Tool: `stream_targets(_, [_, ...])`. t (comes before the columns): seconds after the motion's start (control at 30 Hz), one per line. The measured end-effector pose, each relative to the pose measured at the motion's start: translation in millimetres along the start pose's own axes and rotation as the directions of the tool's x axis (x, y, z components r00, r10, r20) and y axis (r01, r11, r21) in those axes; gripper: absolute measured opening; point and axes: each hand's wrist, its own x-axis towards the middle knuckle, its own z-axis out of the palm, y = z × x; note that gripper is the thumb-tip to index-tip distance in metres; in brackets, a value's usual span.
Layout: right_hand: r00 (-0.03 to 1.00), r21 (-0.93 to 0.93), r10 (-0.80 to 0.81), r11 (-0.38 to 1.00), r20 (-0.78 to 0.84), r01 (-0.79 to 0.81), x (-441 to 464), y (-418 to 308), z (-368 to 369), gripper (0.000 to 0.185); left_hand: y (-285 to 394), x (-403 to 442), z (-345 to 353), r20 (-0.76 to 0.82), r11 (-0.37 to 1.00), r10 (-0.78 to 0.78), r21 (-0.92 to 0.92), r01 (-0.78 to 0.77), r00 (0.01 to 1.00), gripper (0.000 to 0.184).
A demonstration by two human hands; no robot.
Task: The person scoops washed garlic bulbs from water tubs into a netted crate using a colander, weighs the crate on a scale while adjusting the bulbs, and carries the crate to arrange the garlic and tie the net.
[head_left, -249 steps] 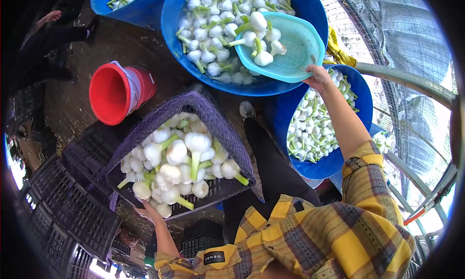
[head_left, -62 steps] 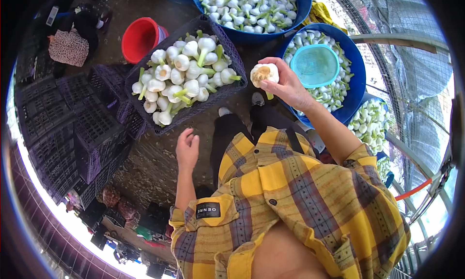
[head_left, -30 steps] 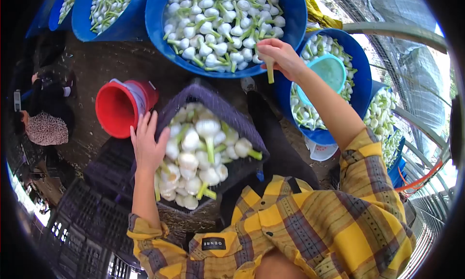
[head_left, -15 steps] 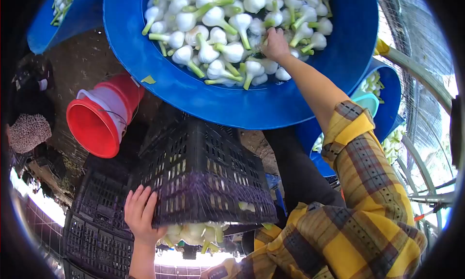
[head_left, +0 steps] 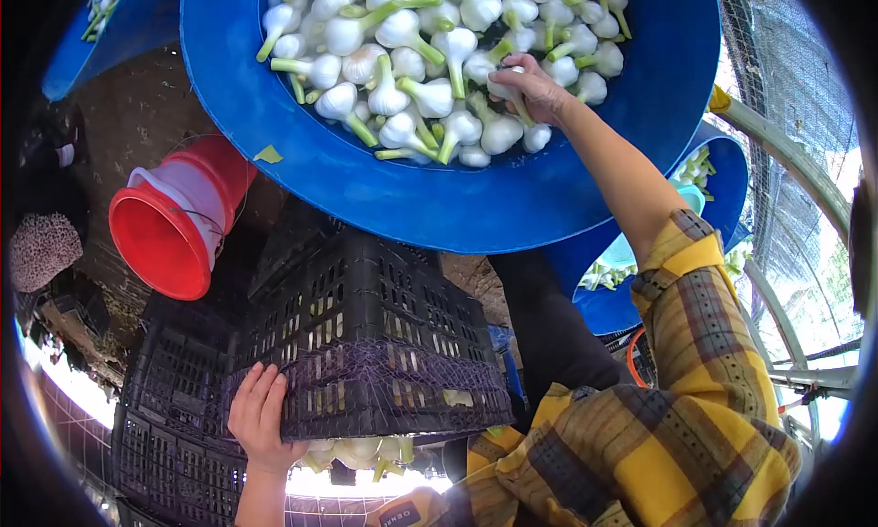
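Observation:
White garlic bulbs (head_left: 400,26) with green stems fill the large blue tub (head_left: 366,193) at the top. My right hand (head_left: 535,90) is over the bulbs inside the tub, its fingers closed around a garlic bulb (head_left: 508,86). At the lower left my left hand (head_left: 265,417) rests against the side of a black mesh-sided crate (head_left: 361,344), fingers together on its outer wall and thumb near the rim. More garlic bulbs (head_left: 357,452) show past the crate's lower rim; the rest of its contents is mostly hidden behind the slats.
Stacked red buckets (head_left: 165,239) lie tilted left of the tub. Other black crates (head_left: 174,417) stand at the lower left. A second blue tub (head_left: 727,184) with garlic and a turquoise basket (head_left: 692,198) is at the right. Part of a person (head_left: 44,248) shows at the far left.
My right hand has gone from holding a bulb above the floor and tubs into the large tub, and it now grips a bulb there. My left hand has moved onto the crate's side.

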Motion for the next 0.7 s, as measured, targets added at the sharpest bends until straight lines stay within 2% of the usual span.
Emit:
stream_targets(0.13, [0.982,-0.181,-0.158,0.974,-0.100,0.138,5,10,7,0.041,-1,0,2,-0.014,1.000,0.007,-0.015,-0.007,1.000,0.055])
stream_targets(0.23, [0.974,-0.171,-0.133,0.980,-0.182,0.101,11,11,7,0.028,-1,1,1,-0.014,1.000,0.004,-0.016,-0.005,1.000,0.057])
stream_targets(0.3, [0.983,-0.089,-0.082,0.994,-0.166,0.068,8,8,12,0.026,-1,-1,1,0.002,1.000,0.000,-0.012,0.000,1.000,0.059])
stream_targets(0.33, [0.986,-0.049,-0.059,0.997,-0.157,0.052,6,6,15,0.026,-3,-3,1,0.017,1.000,-0.003,-0.009,0.003,1.000,0.060])
stream_targets(0.37, [0.999,0.026,0.014,1.000,0.051,-0.016,12,7,2,0.028,-3,-4,1,0.029,1.000,-0.006,-0.007,0.006,1.000,0.061])
stream_targets(0.47, [0.997,0.085,-0.070,0.994,-0.009,0.071,-3,7,9,0.040,-2,0,1,-0.017,1.000,-0.001,0.006,0.001,1.000,0.059])
stream_targets(0.5, [0.999,0.072,-0.040,0.997,-0.017,0.041,-9,3,9,0.054,-2,0,1,-0.021,1.000,0.005,-0.003,-0.005,1.000,0.059])
stream_targets(0.6, [0.985,-0.256,-0.143,0.960,-0.092,0.116,-8,6,11,0.045,-3,0,1,-0.031,1.000,0.016,-0.015,-0.016,0.999,0.058])
stream_targets(0.7, [0.996,-0.001,-0.045,0.999,-0.083,0.045,5,12,14,0.031,-3,0,1,-0.032,1.000,0.019,-0.008,-0.019,0.999,0.057])
